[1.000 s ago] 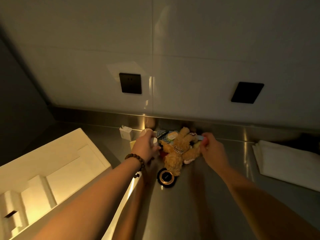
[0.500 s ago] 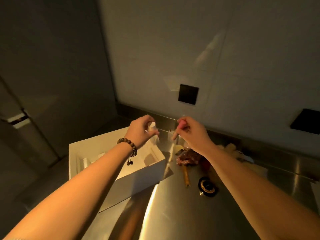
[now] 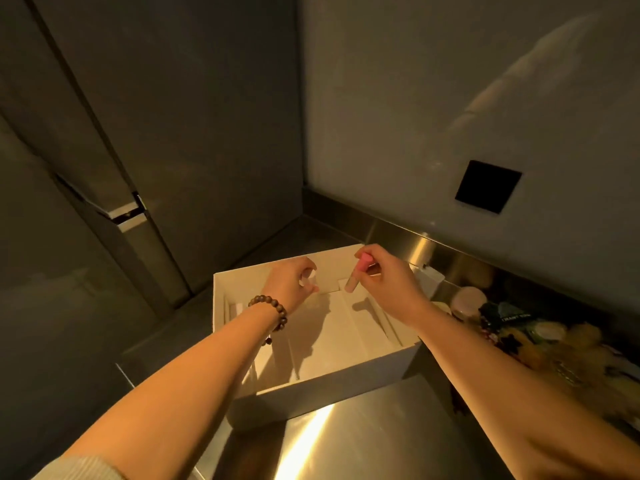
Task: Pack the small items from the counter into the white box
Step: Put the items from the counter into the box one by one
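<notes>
— Where is there room to move?

— The steel tabletop (image 3: 363, 441) fills the lower centre and right of the frame; it is smooth, with a bright glare streak. Its left edge runs just past the white box (image 3: 332, 382), and beyond that the frame drops into dark panels. The back wall (image 3: 415, 116) closes off the upper right, with a black square socket plate (image 3: 488, 186) set in it.

— And the box itself?

— It sits mid-frame at the tabletop's left edge, open on top, made of stiff white card with straight walls. Inside, thin card dividers (image 3: 360, 327) split it into long compartments. Both forearms cross over its near wall.

— What about the hands?

— The left hand (image 3: 294, 284), with a dark beaded bracelet (image 3: 273, 311) on the wrist, hovers over the far part of the box, its fingers curled round a small white thing (image 3: 307, 277); most of it is hidden, so I cannot name it more closely. The right hand (image 3: 388, 277) pinches a slim tube with a pink cap (image 3: 358, 275), held nearly upright over the far wall, its pale lower end pointing down into the box.

— Anything hard to make out?

— The pile of small items (image 3: 519, 327) at mid-right of the frame, beside the box. It is dim and blurred; a round pale lid (image 3: 469, 299) and a dark packet show, the rest is unclear, and the right forearm covers part of it.
</notes>
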The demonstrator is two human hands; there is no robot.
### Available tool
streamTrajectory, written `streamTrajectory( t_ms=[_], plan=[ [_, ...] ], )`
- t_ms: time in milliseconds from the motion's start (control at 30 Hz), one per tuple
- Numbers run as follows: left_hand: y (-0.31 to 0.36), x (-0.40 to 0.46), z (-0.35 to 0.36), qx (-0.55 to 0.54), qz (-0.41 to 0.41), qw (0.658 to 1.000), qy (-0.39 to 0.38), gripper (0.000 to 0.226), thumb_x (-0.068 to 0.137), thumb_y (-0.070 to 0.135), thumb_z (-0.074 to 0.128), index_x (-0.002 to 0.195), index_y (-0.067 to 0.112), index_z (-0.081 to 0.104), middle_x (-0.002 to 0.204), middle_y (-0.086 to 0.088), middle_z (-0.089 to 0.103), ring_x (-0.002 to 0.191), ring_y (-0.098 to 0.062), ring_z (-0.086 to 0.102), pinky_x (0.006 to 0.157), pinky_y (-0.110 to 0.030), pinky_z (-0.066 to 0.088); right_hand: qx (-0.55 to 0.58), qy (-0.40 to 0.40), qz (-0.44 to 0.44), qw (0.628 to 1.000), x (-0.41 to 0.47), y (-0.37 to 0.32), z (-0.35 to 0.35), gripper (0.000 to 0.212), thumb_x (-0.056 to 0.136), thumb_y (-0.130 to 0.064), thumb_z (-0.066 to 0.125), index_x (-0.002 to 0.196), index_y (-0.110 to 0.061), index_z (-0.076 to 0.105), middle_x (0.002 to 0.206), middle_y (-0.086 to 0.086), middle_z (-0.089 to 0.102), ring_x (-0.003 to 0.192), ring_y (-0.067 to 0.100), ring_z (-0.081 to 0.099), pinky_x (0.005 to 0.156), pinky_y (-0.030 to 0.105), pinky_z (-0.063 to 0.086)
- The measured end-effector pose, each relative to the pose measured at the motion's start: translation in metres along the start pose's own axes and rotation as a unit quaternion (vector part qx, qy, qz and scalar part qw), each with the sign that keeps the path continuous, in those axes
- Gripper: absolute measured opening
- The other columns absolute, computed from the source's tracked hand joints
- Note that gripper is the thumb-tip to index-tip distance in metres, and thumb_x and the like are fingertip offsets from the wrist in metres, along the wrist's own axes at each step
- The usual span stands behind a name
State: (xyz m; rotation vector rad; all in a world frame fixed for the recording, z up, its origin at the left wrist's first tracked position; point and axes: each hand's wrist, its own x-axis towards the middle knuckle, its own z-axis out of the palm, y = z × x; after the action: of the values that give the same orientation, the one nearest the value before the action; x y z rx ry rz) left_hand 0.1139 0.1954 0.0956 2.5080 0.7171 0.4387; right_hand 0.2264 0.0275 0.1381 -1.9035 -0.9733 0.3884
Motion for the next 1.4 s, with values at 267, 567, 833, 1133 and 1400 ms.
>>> streamTrajectory(
  t_ms=[267, 567, 833, 1133, 1400],
  plan=[
    [0.003, 0.028, 0.052, -0.007, 0.008, 1.0, -0.019, 0.017, 0.084, 0.019, 0.062, 0.1, 0.019, 0.059, 0.092, 0.002, 0.057, 0.081, -0.014, 0.05, 0.072, -0.021, 0.037, -0.041, 0.034, -0.003, 0.999, 0.017, 0.02, -0.015, 0.02, 0.089, -0.019, 0.062, 0.103, -0.032, 0.055, 0.096, -0.019, 0.059, 0.089, -0.003, 0.058, 0.055, 0.008, 0.046],
    [0.009, 0.029, 0.069, -0.06, -0.029, 0.998, -0.011, 0.009, 0.087, 0.029, 0.059, 0.086, 0.024, 0.052, 0.078, 0.008, 0.054, 0.07, -0.01, 0.051, 0.058, -0.012, 0.034, -0.045, 0.03, -0.001, 0.999, 0.02, 0.023, -0.021, 0.021, 0.087, -0.019, 0.065, 0.095, -0.035, 0.054, 0.089, -0.019, 0.061, 0.087, -0.009, 0.056, 0.06, 0.005, 0.044],
    [0.008, 0.021, 0.046, 0.086, 0.011, 0.996, 0.018, 0.05, 0.084, 0.042, 0.06, 0.13, 0.028, 0.047, 0.119, -0.001, 0.061, 0.101, -0.022, 0.058, 0.081, -0.034, 0.047, -0.021, 0.015, -0.011, 1.0, 0.018, 0.015, -0.015, 0.022, 0.089, -0.016, 0.062, 0.104, -0.031, 0.055, 0.1, -0.012, 0.061, 0.09, 0.0, 0.059, 0.056, 0.007, 0.047],
    [0.027, 0.002, -0.004, -0.177, 0.06, 0.982, 0.004, 0.027, 0.078, 0.031, 0.071, 0.103, 0.022, 0.064, 0.089, 0.01, 0.066, 0.08, 0.0, 0.061, 0.073, -0.021, 0.054, -0.03, -0.016, -0.014, 0.999, 0.017, -0.014, 0.015, 0.021, 0.085, -0.022, 0.068, 0.097, -0.032, 0.054, 0.093, -0.013, 0.062, 0.083, -0.001, 0.06, 0.058, 0.009, 0.043],
    [0.004, -0.009, 0.002, -0.197, -0.057, 0.978, 0.037, 0.006, 0.083, 0.031, 0.068, 0.084, 0.025, 0.066, 0.075, 0.014, 0.065, 0.07, 0.001, 0.062, 0.066, -0.012, 0.048, -0.019, 0.002, 0.004, 1.0, 0.016, -0.008, 0.014, 0.033, 0.087, -0.014, 0.064, 0.115, -0.028, 0.053, 0.102, -0.005, 0.06, 0.092, 0.007, 0.059, 0.069, 0.012, 0.046]
  ],
)
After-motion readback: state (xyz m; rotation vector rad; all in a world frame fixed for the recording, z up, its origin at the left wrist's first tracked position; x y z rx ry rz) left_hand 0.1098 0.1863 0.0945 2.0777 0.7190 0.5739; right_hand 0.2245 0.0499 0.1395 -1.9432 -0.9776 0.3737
